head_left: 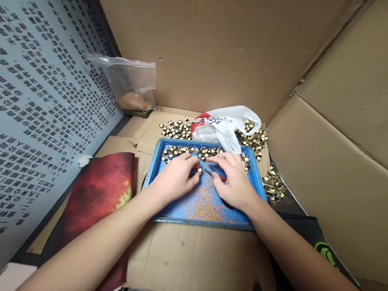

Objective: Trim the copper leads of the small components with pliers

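Note:
Over the blue tray (172, 212), my left hand (179, 173) pinches a small yellow-and-black component (200, 169) between thumb and fingers. My right hand (233, 179) is closed around small red-handled cutting pliers (223, 178), whose metal jaws point left, close to that component. Most of the handles are hidden by the palm. Thin copper-coloured wire clippings (208, 204) lie scattered on the tray floor below and between my hands. Along the tray's far side sits a row of similar components (180, 150) with thin wire leads.
Behind the tray, a white-and-red plastic bag (224, 123) lies among more components (177, 129). Another heap (274, 186) is at the right. A zip bag (135, 86) of copper-coloured bits stands back left. A red-and-black mat (101, 192) lies left; cardboard walls (204, 44) enclose the back and right.

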The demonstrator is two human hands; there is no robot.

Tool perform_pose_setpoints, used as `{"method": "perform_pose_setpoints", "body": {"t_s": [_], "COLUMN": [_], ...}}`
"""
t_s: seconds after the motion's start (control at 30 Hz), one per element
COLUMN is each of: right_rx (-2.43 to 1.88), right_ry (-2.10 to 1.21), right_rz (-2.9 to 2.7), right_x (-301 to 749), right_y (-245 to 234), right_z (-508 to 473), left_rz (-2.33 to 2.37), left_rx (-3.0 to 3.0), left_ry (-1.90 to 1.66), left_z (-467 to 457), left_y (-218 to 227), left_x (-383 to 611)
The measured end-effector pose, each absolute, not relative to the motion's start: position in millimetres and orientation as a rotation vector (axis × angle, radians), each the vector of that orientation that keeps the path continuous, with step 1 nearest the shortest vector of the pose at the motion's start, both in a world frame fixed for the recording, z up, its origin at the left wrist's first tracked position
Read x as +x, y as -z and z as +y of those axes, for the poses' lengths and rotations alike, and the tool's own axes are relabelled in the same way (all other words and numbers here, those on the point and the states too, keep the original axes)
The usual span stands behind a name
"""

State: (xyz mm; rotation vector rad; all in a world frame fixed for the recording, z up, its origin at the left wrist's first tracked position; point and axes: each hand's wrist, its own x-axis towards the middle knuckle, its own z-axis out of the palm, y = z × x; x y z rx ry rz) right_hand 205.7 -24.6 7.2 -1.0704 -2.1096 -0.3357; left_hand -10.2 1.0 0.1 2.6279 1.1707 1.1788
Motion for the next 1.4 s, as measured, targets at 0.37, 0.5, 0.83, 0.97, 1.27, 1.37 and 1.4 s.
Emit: {"method": "perform_pose_setpoints", "body": {"t_s": [0.37,0.5,0.83,0.97,1.27,1.37,1.4], "right_rx": [-0.723,-0.697,-0.669,-0.671,-0.680,-0.701,-0.709], "right_ry": [-0.492,-0.491,-0.479,-0.387,-0.007,0.105,0.126], "right_rz": [-1.943,-1.891,-1.829,-1.778,-1.847,-1.895,-1.906], "right_x": [204.4,204.4,201.9,201.0,198.1,196.6,196.3], "right_y": [-16.9,-17.6,-17.3,-14.8,-11.5,-12.8,-13.0], "right_z": [-30.3,-31.1,-32.9,-33.9,-37.5,-40.8,-41.8], "left_rz": [0.435,0.380,0.249,0.188,0.262,0.252,0.237], "left_rx": [1.685,1.599,1.493,1.487,1.556,1.525,1.510], "left_ry": [-1.052,-1.002,-0.934,-0.985,-1.124,-1.165,-1.183], "left_z": [0.9,3.2,1.8,2.7,3.4,4.7,5.8], "left_y": [-0.9,-2.5,-2.9,-1.4,-2.9,-0.9,0.1], "left_x": [-11.4,-13.6,-15.0,-13.6,-10.1,-9.7,-9.7]}}
